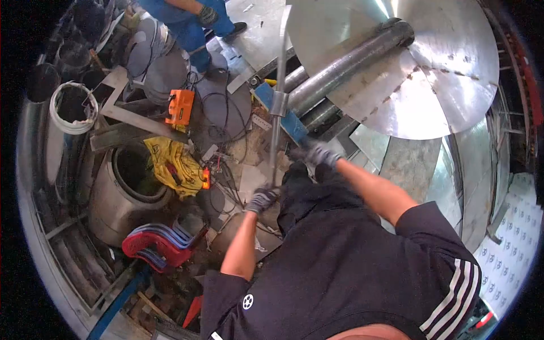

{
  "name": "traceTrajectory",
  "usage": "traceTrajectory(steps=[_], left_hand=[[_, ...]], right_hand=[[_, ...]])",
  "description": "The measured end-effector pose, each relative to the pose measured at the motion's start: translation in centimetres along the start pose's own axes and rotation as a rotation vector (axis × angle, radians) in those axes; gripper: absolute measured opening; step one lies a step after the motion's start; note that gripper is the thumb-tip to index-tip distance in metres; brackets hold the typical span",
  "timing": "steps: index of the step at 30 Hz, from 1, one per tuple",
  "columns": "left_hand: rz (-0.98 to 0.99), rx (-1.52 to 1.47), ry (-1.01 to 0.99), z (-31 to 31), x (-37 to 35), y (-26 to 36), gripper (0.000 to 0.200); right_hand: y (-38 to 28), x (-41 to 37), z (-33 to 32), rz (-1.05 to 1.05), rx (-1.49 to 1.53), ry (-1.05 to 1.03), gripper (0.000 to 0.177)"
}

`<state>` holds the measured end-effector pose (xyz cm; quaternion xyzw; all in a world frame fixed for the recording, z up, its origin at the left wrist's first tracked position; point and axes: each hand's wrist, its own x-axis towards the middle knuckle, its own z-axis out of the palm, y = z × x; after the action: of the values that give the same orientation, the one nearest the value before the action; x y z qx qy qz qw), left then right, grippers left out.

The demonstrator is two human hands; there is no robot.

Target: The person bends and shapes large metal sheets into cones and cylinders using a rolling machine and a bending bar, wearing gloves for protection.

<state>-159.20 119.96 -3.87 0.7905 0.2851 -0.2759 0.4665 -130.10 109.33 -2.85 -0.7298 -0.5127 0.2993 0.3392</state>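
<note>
My left hand (262, 199), in a striped grey glove, is closed round the lower end of a long metal rod (274, 148). The rod runs upward through a short metal sleeve (279, 104) beside a blue bar (293, 126). My right hand (323, 153), gloved too, is near the lower end of the blue bar; motion smears its fingers, and I cannot make out what they hold. Beyond it, a thick metal shaft (351, 65) reaches to a large round metal disc (459, 51).
Another person in blue (190, 22) stands at the upper left. An orange box (180, 107), a yellow bag (177, 167), a metal drum (122, 204), red stacked stools (156, 249) and a white-rimmed bucket (73, 107) are on the left. Cables (226, 175) lie on the floor.
</note>
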Motion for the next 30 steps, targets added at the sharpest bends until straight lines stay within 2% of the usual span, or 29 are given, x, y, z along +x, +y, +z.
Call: traceTrajectory(steps=[1,3,4,6,7,8,9,10,11,13,14,16,18,20,22,24,26,27,29,30], left_hand=[[0.033,0.004,0.025,0.3,-0.6,3.5,0.048],[0.06,0.006,0.043,1.5,-0.6,7.7,0.047],[0.034,-0.163,0.032,2.0,0.2,9.1,0.046],[0.0,-0.324,0.006,1.2,0.1,11.3,0.046],[0.156,-0.26,0.035,-0.2,-0.5,13.4,0.046],[0.315,-0.19,0.065,-1.3,-0.2,14.9,0.046],[0.363,-0.145,0.119,-2.0,0.9,14.2,0.045],[0.408,-0.101,0.159,-2.8,1.3,12.7,0.044],[0.307,-0.022,0.266,-5.1,-0.3,13.6,0.045],[0.464,0.36,0.732,-9.4,1.8,9.5,0.054],[0.216,0.225,0.598,-13.0,0.5,11.0,0.066],[0.277,0.649,0.894,-18.4,0.5,9.8,0.081],[0.042,0.798,0.785,-22.5,-1.1,11.6,0.096],[0.039,1.012,0.905,-25.6,0.2,10.1,0.08],[0.005,1.025,0.719,-28.4,0.6,11.6,0.083],[-0.05,1.05,0.684,-29.8,1.8,12.1,0.082],[-0.048,1.146,0.677,-31.6,4.3,11.1,0.094],[-0.122,1.103,0.557,-32.2,3.7,13.3,0.075],[-0.028,1.226,0.481,-36.6,9.7,4.8,0.067],[-0.074,1.338,0.344,-38.1,10.2,4.0,0.06]], right_hand=[[-1.9,-0.2,3.6,-0.046,-0.055,-0.026,0.054],[-5.5,0.6,6.8,0.323,-0.395,-0.416,0.05],[-3.3,0.4,8.0,0.32,-0.396,-0.415,0.05],[3.7,-0.8,11.2,-0.043,-1.013,-0.581,0.046],[0.6,-1.1,5.6,0.168,-0.415,-0.21,0.041],[0.7,-1.9,2.7,0.203,-0.342,-0.163,0.041],[1.2,-2.6,-0.1,0.239,-0.268,-0.104,0.042],[-0.6,-3.4,-4.4,0.235,-0.315,-0.161,0.04],[0.2,-3.7,-6.7,0.299,-0.37,-0.137,0.036],[1.8,-4.3,-11.3,0.432,-0.475,-0.096,0.03],[2.1,-4.0,-12.6,0.568,-0.574,-0.031,0.03],[0.3,-4.7,-15.4,0.658,-0.721,0.089,0.029],[0.8,-5.0,-16.7,0.727,-0.757,0.142,0.03],[0.7,-5.0,-17.4,0.811,-0.78,0.195,0.031],[-1.0,-5.0,-17.4,0.828,-0.742,0.247,0.033],[-1.0,-4.9,-16.5,0.799,-0.736,0.316,0.033],[0.9,-2.9,-14.7,0.787,-0.709,0.247,0.031],[0.6,-2.1,-14.4,0.776,-0.695,0.183,0.031],[1.8,-0.1,-12.3,0.757,-0.481,0.307,0.03],[1.5,0.9,-12.9,0.755,-0.505,0.344,0.032]])
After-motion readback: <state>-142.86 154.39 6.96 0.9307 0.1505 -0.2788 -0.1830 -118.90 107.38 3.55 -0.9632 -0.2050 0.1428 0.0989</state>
